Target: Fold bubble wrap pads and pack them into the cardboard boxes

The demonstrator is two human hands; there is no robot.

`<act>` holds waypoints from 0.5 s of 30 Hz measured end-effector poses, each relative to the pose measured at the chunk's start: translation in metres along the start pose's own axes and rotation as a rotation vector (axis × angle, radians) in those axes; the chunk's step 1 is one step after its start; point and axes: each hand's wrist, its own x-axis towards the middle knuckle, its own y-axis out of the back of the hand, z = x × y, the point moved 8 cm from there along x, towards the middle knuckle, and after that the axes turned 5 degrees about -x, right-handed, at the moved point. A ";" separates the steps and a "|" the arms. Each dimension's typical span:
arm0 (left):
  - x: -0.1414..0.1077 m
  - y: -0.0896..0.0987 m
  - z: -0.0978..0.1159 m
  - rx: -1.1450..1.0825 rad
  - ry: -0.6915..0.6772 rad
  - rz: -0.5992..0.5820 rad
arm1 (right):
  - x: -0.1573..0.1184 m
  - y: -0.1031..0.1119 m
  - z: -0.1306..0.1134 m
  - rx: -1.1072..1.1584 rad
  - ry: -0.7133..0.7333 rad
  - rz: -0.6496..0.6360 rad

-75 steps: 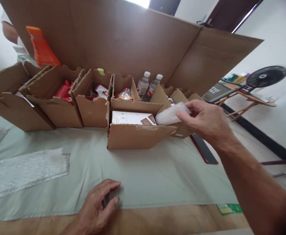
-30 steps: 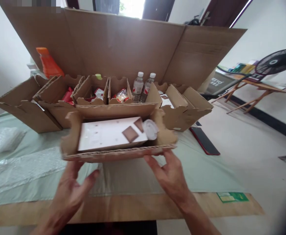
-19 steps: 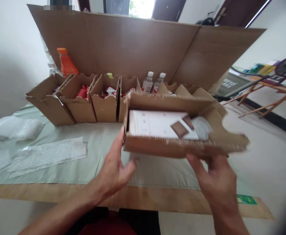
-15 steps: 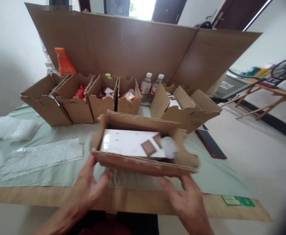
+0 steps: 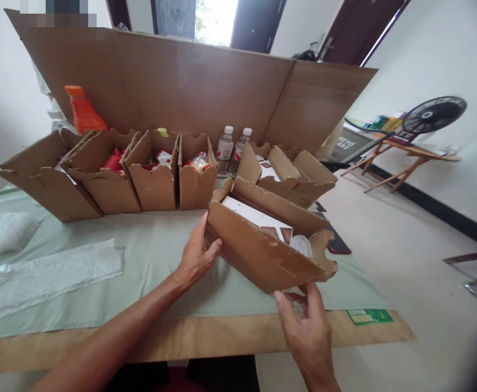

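Note:
A long open cardboard box is held at an angle over the right part of the cloth, its right end nearer to me. Inside it lie a white carton with brown squares and a clear round plastic item. My left hand grips the box's left end, thumb on the front wall. At the lower right end, my right hand holds the box from below, with some fingers hidden under it.
Behind stand several cardboard boxes with packets, two clear bottles, an orange bottle and a tall cardboard panel. Bubble wrap lies left. A dark flat object and green packet are at right.
The box has moved right and turned, its left end now farther from me and its front wall more visible. Both hands have moved with it, and the camera view has shifted.

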 end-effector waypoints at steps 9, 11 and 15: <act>-0.032 -0.029 -0.030 0.171 -0.030 0.031 | 0.041 -0.015 0.058 0.348 -0.133 -0.135; -0.036 -0.038 -0.030 0.188 -0.039 -0.020 | 0.053 -0.027 0.067 0.397 -0.180 -0.249; -0.033 -0.049 -0.033 0.231 -0.020 -0.129 | 0.069 -0.044 0.066 0.415 -0.172 -0.355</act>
